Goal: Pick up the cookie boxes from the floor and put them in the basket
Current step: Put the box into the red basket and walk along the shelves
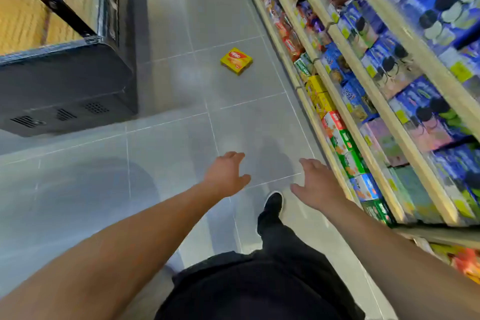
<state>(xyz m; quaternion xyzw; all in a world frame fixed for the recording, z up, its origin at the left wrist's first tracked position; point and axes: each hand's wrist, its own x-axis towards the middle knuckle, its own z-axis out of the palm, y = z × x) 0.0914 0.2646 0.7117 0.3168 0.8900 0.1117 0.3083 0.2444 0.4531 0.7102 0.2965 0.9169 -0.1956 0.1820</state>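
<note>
A yellow cookie box (pixel 236 60) with a red label lies flat on the grey tiled floor, ahead of me in the aisle. Both my arms stretch forward over the floor. My left hand (pixel 226 173) is empty, fingers loosely spread, well short of the box. My right hand (pixel 317 184) is also empty and spread, close to the lowest shelf on the right. Neither hand touches anything. No basket is in view.
Store shelves (pixel 368 91) packed with biscuit boxes run along the right side. A dark chest freezer (pixel 67 86) stands at the left. My black shoe (pixel 272 205) and dark trouser leg are below the hands. Grey tiled aisle floor (pixel 168 163) lies between the freezer and the shelves.
</note>
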